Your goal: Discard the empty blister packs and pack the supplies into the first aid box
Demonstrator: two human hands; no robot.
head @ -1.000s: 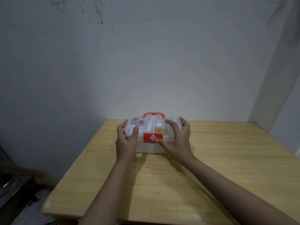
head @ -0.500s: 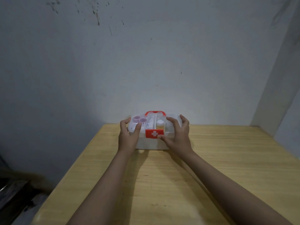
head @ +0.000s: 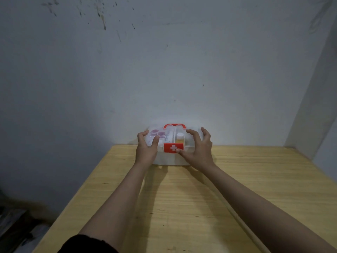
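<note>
- Wooden table butts the grey wall; its left edge drops to dark floor
- Left hand and right hand curl fingers round first aid box by wall

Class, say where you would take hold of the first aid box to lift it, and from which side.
The red handle on top of the first aid box, from above: it arches across the lid's middle, so it should hang level, and the latch looks closed.

A pale grey wall is rising on the far side, showing dark specks at upper left. A wooden table is standing against it. On the right, a side wall is jutting nearer; dim clutter is lying near left.
</note>
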